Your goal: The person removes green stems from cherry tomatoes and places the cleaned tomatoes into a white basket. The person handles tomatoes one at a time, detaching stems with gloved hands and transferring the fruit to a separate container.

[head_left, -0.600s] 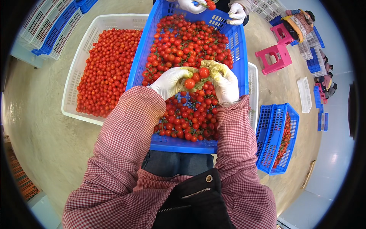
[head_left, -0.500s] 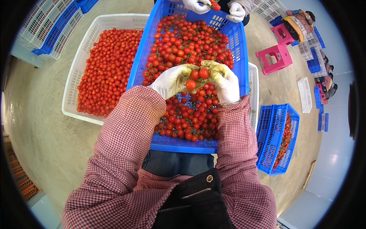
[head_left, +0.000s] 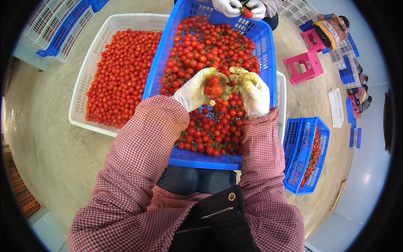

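Observation:
My left hand [head_left: 194, 89], in a white glove stained yellow-green at the fingertips, is curled around a few red cherry tomatoes [head_left: 216, 90]. Facing it, my gloved right hand [head_left: 255, 91] has its fingers bent inward beside those tomatoes; what its fingertips pinch, if anything, is too blurred to make out. Both hands are above a blue plastic crate [head_left: 201, 162], which holds many cherry tomatoes [head_left: 210, 54] on green stems. Across the crate, another person's white-gloved hands [head_left: 228, 7] hold a small tomato cluster [head_left: 246, 12].
On the left stands a white crate [head_left: 75, 107] full of loose tomatoes. Blue crates [head_left: 294, 143], one with tomatoes inside, sit on the floor at right. Farther off are pink stools [head_left: 303, 67], a white basket [head_left: 335, 107] and stacked crates [head_left: 63, 29].
My hands have moved slightly apart, and the tomatoes between them have shifted toward my left hand. The other person's hands have come together around their cluster.

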Action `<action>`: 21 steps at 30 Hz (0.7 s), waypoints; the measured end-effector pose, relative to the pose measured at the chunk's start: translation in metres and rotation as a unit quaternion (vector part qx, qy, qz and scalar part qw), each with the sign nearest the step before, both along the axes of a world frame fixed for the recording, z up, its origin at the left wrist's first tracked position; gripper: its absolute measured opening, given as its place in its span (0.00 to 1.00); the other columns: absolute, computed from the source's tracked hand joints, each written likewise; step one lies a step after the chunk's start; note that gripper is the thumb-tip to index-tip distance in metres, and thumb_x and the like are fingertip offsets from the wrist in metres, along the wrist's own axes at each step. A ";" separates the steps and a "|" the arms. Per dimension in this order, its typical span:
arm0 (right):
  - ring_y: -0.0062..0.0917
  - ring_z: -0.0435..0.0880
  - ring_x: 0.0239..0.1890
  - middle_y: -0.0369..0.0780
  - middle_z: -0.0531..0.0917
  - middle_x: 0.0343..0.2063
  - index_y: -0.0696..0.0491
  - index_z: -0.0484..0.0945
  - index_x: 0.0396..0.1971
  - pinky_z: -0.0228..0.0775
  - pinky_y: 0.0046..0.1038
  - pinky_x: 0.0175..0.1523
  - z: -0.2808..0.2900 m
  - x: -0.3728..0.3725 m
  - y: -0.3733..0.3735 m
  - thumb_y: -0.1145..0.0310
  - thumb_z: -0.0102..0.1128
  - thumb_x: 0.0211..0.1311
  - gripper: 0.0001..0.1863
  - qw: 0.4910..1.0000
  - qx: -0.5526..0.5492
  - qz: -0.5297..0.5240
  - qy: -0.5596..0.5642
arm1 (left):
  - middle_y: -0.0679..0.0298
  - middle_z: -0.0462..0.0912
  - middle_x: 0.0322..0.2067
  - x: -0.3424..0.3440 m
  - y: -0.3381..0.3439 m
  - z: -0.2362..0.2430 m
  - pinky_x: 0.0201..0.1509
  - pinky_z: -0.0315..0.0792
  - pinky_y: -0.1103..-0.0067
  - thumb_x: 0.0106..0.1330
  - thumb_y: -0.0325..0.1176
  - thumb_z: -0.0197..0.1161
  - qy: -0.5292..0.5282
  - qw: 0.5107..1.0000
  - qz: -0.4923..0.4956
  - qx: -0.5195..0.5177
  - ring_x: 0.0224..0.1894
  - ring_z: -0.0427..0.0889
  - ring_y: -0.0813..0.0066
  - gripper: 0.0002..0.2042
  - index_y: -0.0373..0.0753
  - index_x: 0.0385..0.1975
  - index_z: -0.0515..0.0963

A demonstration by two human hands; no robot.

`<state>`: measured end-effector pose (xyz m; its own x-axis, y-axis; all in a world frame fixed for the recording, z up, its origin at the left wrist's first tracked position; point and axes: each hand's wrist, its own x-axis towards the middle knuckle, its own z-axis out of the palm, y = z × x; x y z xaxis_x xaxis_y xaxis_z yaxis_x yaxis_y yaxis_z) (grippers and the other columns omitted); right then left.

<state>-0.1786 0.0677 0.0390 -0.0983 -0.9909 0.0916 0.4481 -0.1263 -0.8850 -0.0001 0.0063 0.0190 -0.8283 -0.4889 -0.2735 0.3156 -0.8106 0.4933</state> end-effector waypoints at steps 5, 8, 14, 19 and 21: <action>0.27 0.77 0.37 0.51 0.75 0.44 0.64 0.70 0.39 0.69 0.25 0.45 -0.001 -0.008 -0.001 0.72 0.55 0.54 0.15 0.998 0.020 -0.041 0.038 | 0.62 0.79 0.32 0.001 0.001 0.002 0.15 0.64 0.88 0.63 0.42 0.52 -0.098 0.983 -0.027 -0.152 0.27 0.80 0.77 0.15 0.38 0.42 0.71; 0.25 0.77 0.36 0.51 0.76 0.43 0.64 0.71 0.37 0.70 0.25 0.43 -0.002 -0.011 -0.001 0.72 0.55 0.54 0.12 0.999 0.006 -0.045 0.019 | 0.60 0.78 0.29 0.000 0.000 0.004 0.12 0.60 0.91 0.62 0.33 0.52 -0.073 0.986 -0.023 -0.150 0.23 0.78 0.78 0.10 0.36 0.40 0.71; 0.24 0.77 0.34 0.47 0.79 0.38 0.62 0.74 0.35 0.71 0.23 0.41 0.003 -0.056 0.000 0.75 0.54 0.54 0.09 0.961 -0.059 -0.240 0.123 | 0.49 0.76 0.36 0.029 -0.040 0.002 0.15 0.65 0.90 0.64 0.37 0.49 0.176 0.955 0.236 0.024 0.27 0.79 0.74 0.14 0.33 0.42 0.68; 0.24 0.79 0.34 0.43 0.80 0.36 0.59 0.77 0.34 0.71 0.25 0.43 0.018 -0.140 0.023 0.75 0.56 0.49 0.10 0.742 0.069 -0.477 0.466 | 0.44 0.70 0.47 0.070 -0.067 -0.002 0.43 0.78 0.67 0.65 0.47 0.45 0.206 0.793 0.561 0.119 0.48 0.74 0.52 0.26 0.28 0.49 0.61; 0.30 0.79 0.35 0.43 0.80 0.34 0.56 0.79 0.32 0.70 0.28 0.45 0.017 -0.149 0.026 0.76 0.57 0.44 0.11 0.542 0.053 -0.418 0.727 | 0.44 0.70 0.48 0.072 -0.069 -0.001 0.49 0.74 0.64 0.64 0.48 0.46 0.218 0.773 0.574 0.160 0.49 0.73 0.51 0.27 0.29 0.51 0.61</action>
<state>-0.3279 0.0936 0.0560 -0.4180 -0.6627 0.6214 -0.9073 0.3391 -0.2486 0.0718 -0.0625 0.0181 0.0537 -0.9353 -0.3498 0.9972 0.0685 -0.0303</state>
